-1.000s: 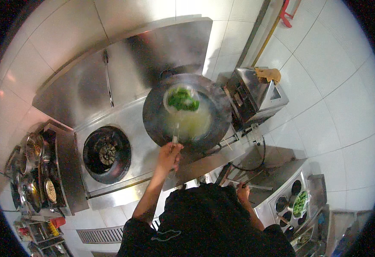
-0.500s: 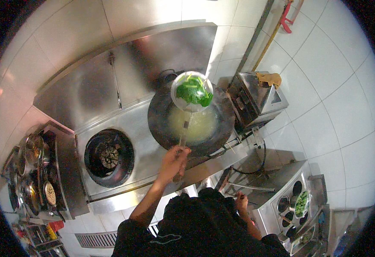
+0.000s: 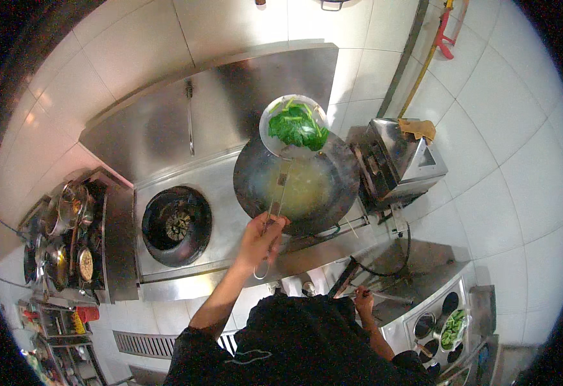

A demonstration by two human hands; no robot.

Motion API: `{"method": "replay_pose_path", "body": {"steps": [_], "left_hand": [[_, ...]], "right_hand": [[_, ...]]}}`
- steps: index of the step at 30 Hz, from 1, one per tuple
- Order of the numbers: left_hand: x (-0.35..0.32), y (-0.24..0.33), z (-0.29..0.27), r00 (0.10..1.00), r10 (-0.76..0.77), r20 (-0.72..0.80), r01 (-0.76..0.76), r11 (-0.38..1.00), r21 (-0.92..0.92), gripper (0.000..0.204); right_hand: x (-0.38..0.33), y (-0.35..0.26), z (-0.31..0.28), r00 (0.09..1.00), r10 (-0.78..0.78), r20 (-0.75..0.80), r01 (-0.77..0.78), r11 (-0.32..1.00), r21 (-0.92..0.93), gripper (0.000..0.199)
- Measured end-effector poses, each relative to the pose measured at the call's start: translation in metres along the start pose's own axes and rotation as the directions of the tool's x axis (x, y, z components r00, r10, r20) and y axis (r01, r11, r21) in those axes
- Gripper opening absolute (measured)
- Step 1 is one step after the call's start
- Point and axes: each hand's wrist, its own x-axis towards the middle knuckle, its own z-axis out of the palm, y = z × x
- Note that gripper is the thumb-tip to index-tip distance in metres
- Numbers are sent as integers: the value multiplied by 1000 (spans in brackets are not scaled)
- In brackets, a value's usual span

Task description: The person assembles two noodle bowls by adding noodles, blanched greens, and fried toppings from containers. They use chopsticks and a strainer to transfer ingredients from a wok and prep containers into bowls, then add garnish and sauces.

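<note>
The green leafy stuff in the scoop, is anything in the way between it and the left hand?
Nothing visible is. Only the scoop itself, its handle gripped by the left hand, lies between the hand and the green leaves; the wok is underneath.

A: Wearer's clothing. Colour and cut?

B: Black top (image 3: 301, 344), short-sleeved, plain dark cloth. Front edge uneven, gathered into bunched folds; surface creases mostly lost in the black.

A: Sleeves?

B: Left sleeve (image 3: 194, 347) black, loose, wide at the opening. Right sleeve (image 3: 402, 365) the same black, partly cut off by the lower rim of the view. Both forearms bare below the openings.

A: Markings?

B: One: a thin, pale, wavy outline (image 3: 249, 358), closed and elongated, on the left side of the top. Meaning not legible.

A: Grips?

B: Left grip (image 3: 262, 241) bare; right grip (image 3: 364, 298) small in view.
</note>
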Motion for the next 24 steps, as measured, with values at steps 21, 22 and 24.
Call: {"method": "replay_pose_path", "body": {"steps": [21, 22, 24], "left_hand": [[9, -71, 60, 980, -24, -196, 15, 999, -51, 26], [11, -84, 55, 970, -23, -244, 18, 1000, -23, 25], [12, -118, 51, 942, -38, -332, 44, 999, 13, 25]], "right_hand": [[80, 64, -5, 906, -187, 380, 167, 982, 84, 41], [73, 41, 2, 892, -103, 439, 55, 991, 121, 41], [57, 8, 4, 878, 3, 479, -153, 949, 274, 41]]}}
